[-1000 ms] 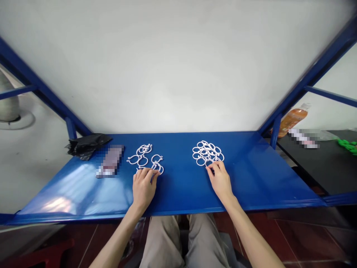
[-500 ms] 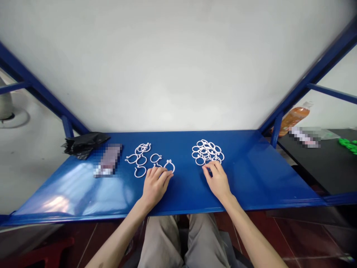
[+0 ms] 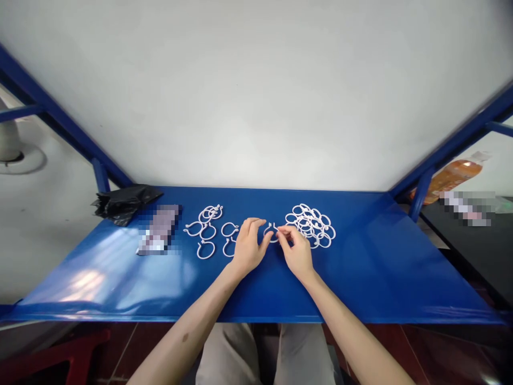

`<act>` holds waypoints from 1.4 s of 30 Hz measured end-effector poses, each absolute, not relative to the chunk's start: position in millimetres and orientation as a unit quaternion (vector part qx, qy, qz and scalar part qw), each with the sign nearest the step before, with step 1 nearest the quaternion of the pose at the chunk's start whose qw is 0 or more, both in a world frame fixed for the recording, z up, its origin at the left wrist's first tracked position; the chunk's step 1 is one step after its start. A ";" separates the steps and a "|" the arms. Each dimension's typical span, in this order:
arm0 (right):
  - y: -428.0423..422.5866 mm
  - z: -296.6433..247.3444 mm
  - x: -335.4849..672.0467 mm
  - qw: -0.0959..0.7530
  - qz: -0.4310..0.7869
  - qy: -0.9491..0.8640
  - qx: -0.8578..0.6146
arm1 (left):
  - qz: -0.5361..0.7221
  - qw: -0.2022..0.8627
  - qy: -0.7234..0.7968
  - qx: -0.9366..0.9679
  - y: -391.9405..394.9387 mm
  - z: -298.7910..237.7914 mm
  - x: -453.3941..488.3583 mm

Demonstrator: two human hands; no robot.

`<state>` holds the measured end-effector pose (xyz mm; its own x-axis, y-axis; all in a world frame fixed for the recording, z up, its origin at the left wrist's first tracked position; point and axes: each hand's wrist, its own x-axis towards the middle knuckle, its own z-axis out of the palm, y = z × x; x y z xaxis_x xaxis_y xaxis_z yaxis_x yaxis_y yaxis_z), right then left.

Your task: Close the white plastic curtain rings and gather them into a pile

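Observation:
A white curtain ring (image 3: 266, 233) with an open gap at its top is between my hands. My right hand (image 3: 297, 250) pinches the right side of this ring between thumb and fingertips. My left hand (image 3: 249, 247) is just left of it, thumb and fingers apart, and appears to hold nothing. To the right lies a heaped pile of white curtain rings (image 3: 329, 231). Several more curtain rings (image 3: 208, 238) are spread out on the left, one of them (image 3: 225, 248) partly hidden behind my left hand.
The rings lie on a blue tabletop (image 3: 360, 267) against a pale wall. At the left are a black plastic bag (image 3: 124, 203) and a blurred packet (image 3: 160, 227). Blue frame bars slope up at both sides. A bottle of orange drink (image 3: 452, 179) is at the far right.
My left hand has moved right, bringing a ring from the left group, and its fingers have parted. My right hand has left the pile's edge and now grips that ring.

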<state>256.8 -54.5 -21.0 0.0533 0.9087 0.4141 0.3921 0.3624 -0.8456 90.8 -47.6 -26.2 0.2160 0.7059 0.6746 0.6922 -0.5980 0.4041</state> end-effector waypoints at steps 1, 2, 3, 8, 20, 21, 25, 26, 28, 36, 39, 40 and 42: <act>-56.7 -21.2 257.0 0.517 0.243 -0.646 -0.506 | 0.453 0.029 0.466 0.759 -47.2 -26.2 90.8; -58.6 -21.4 257.2 0.514 0.237 -0.652 -0.504 | 0.455 0.049 0.478 0.750 -46.3 -26.2 91.0; -60.2 -21.5 257.2 0.512 0.230 -0.657 -0.503 | 0.444 0.068 0.483 0.751 -45.3 -26.5 91.4; -65.6 -21.9 255.8 0.503 0.202 -0.688 -0.483 | 0.396 0.159 0.466 0.775 -45.2 -29.5 92.8; -71.8 -23.4 261.3 0.503 0.174 -0.723 -0.441 | 0.348 0.093 0.423 0.831 -59.2 -28.4 92.2; -72.1 -23.0 261.8 0.502 0.168 -0.726 -0.438 | 0.342 0.087 0.421 0.835 -59.2 -28.2 92.1; -72.3 -21.7 262.7 0.498 0.151 -0.740 -0.426 | 0.321 0.062 0.413 0.850 -58.7 -27.5 91.0; -72.1 -21.8 262.5 0.496 0.148 -0.742 -0.427 | 0.319 0.058 0.412 0.852 -58.5 -27.5 90.9; -71.6 -22.9 261.8 0.492 0.141 -0.741 -0.435 | 0.320 0.059 0.410 0.852 -58.2 -27.4 91.0; -70.4 -25.0 258.5 0.481 0.099 -0.731 -0.475 | 0.337 0.078 0.413 0.842 -58.0 -14.2 91.2; -65.3 -19.8 266.9 0.475 0.064 -0.730 -0.487 | 0.325 0.043 0.440 0.836 -51.9 -7.1 82.1; -62.7 -18.3 272.5 0.474 0.048 -0.726 -0.495 | 0.323 0.027 0.465 0.824 -48.8 -5.6 77.0; -56.8 -17.0 287.3 0.469 0.007 -0.715 -0.519 | 0.311 -0.009 0.533 0.786 -41.8 -4.3 63.7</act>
